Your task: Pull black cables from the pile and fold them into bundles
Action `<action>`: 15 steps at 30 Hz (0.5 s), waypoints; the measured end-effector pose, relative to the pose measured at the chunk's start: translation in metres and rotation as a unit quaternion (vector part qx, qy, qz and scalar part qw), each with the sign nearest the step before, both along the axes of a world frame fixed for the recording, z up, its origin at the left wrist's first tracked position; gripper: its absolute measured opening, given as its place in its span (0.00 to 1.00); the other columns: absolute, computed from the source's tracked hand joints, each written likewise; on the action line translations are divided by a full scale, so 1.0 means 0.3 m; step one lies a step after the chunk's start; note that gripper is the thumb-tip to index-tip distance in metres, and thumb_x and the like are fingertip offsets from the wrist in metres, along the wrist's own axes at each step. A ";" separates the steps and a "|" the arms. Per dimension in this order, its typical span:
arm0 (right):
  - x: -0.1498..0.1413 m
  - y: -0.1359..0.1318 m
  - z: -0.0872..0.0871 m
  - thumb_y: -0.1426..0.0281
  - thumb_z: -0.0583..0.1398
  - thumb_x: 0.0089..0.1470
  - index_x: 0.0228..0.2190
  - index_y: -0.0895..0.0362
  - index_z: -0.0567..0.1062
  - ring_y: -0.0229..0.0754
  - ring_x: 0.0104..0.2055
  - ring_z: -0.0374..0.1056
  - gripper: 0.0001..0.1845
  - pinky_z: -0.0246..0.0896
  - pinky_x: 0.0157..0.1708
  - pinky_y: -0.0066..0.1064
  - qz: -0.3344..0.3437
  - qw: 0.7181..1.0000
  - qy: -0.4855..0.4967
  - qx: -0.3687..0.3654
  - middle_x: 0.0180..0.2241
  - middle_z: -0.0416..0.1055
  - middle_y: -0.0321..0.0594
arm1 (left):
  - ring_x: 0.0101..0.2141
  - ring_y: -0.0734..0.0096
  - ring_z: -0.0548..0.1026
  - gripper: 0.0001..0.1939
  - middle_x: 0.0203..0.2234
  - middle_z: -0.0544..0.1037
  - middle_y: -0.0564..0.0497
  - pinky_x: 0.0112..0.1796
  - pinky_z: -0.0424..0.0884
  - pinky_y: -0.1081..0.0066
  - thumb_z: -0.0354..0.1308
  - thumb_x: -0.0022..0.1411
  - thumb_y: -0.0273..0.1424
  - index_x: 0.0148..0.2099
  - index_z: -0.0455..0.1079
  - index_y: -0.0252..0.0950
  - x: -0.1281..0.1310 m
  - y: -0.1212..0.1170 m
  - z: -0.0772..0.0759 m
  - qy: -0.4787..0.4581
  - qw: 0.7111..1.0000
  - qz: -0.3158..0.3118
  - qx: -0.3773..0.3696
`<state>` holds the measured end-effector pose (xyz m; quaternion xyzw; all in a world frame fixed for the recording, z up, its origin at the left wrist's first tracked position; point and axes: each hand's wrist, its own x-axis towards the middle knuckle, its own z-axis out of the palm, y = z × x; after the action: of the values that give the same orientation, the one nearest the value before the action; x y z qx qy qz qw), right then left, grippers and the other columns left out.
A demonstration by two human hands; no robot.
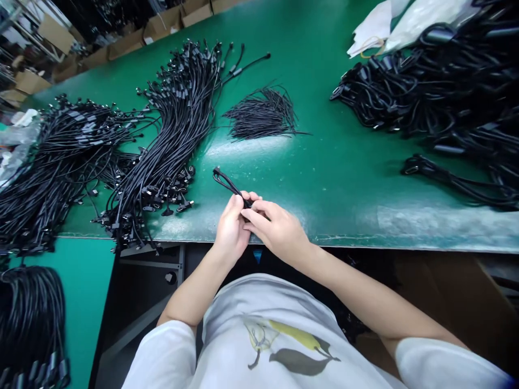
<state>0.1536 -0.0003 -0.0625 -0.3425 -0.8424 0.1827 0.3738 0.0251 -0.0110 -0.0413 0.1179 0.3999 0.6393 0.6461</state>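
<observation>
A black cable [227, 182], folded into a small bundle, is gripped in my left hand [233, 227] near the table's front edge. Its looped end sticks out up and to the left past my fingers. My right hand [278, 227] meets the left one, with thumb and fingers pinched at the bundle's middle. What the right fingertips hold there is largely hidden; it may be the cable or a thin tie. Beyond my hands lies a loose pile of thin black ties [263, 114].
Long loose black cables [178, 113] are heaped at left, with another heap [77, 146] beside them. Folded cable bundles [425, 97] pile up at right, near white plastic bags [421, 24]. More cables [32, 319] lie on the lower-left surface. Cardboard boxes [162, 24] line the green table's [316, 178] far edge.
</observation>
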 end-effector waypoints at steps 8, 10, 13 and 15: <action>0.007 0.037 0.044 0.73 0.53 0.63 0.39 0.56 0.74 0.40 0.43 0.70 0.10 0.66 0.42 0.30 0.087 0.994 0.037 -0.058 0.41 0.72 0.43 | 0.28 0.78 0.69 0.08 0.29 0.72 0.52 0.32 0.65 0.76 0.57 0.65 0.32 0.34 0.70 0.33 -0.021 -0.015 -0.009 0.044 0.997 -0.052 -0.020; 0.025 0.053 0.079 0.74 0.53 0.62 0.38 0.56 0.74 0.39 0.42 0.70 0.09 0.65 0.41 0.29 0.115 0.990 0.033 -0.072 0.41 0.72 0.42 | 0.28 0.77 0.68 0.09 0.27 0.70 0.54 0.34 0.65 0.76 0.59 0.63 0.34 0.34 0.70 0.33 -0.024 -0.019 -0.005 0.071 0.996 -0.061 0.003; 0.049 0.059 0.128 0.74 0.53 0.63 0.37 0.57 0.74 0.39 0.39 0.69 0.10 0.64 0.37 0.29 0.145 0.987 -0.024 -0.070 0.37 0.72 0.42 | 0.28 0.77 0.66 0.12 0.25 0.68 0.55 0.33 0.64 0.76 0.63 0.59 0.38 0.34 0.70 0.34 -0.038 -0.024 -0.004 0.100 0.989 -0.106 0.033; 0.065 0.057 0.161 0.74 0.52 0.62 0.36 0.57 0.74 0.39 0.37 0.68 0.10 0.63 0.35 0.29 0.159 0.982 -0.064 -0.072 0.35 0.72 0.42 | 0.28 0.76 0.66 0.13 0.26 0.69 0.55 0.34 0.64 0.76 0.64 0.58 0.39 0.35 0.71 0.34 -0.051 -0.028 -0.012 0.138 0.979 -0.138 0.061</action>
<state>0.1731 0.0168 -0.0142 -0.2409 -0.8930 0.2778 0.2594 0.0098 -0.0193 -0.0448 0.2981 0.4258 0.5448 0.6580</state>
